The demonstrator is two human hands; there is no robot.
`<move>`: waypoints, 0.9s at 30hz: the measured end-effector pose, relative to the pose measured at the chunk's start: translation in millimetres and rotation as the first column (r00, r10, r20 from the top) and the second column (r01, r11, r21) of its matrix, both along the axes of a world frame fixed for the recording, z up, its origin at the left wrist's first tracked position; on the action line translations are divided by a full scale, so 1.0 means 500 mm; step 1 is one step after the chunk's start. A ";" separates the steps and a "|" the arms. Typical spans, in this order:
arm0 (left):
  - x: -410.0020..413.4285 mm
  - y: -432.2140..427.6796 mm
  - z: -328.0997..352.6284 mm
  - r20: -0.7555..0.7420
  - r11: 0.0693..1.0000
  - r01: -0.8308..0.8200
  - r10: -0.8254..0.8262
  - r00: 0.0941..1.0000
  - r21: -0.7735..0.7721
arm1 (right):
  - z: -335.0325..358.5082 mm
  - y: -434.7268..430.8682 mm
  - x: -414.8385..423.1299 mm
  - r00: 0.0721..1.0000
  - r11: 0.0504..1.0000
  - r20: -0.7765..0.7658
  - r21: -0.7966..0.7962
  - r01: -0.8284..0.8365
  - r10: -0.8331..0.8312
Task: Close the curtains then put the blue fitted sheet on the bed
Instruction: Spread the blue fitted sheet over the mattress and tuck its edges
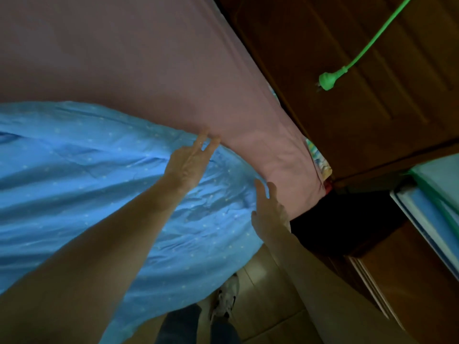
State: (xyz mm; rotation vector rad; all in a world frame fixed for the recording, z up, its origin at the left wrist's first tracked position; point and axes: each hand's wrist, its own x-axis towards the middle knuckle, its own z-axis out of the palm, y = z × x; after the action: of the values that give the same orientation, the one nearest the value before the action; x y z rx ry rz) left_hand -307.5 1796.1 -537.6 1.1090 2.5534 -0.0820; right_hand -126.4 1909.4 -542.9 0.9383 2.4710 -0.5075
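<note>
Over the blue fitted sheet [94, 175], left hand [189, 161] and right hand [268, 210] reach forward, fingers straight, apart.

The fitted sheet [74, 170] is bright blue, sprinkled with small pale dots, while the bed cover [124, 58] is plain dusty pink. The cord [372, 43] and its plug [327, 81] are vivid green, the cabinet [372, 125] dark brown wood. The shoe [227, 296] is white and the trousers [181, 326] dark blue.

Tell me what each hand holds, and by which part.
Nothing is gripped. The left hand rests straight-fingered on the blue fitted sheet at its edge; the right hand is open over the sheet's near edge.
</note>
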 end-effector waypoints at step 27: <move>-0.016 0.085 -0.079 -0.124 0.998 -0.035 0.040 0.992 0.043 | -0.041 0.051 0.005 0.999 0.995 -0.034 -0.104 0.002 -0.006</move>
State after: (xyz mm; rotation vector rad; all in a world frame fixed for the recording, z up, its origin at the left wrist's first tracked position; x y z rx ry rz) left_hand -315.4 1838.6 -577.1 1.1018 2.6966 -0.0927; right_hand -123.7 1935.0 -563.1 0.9001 2.4478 -0.6524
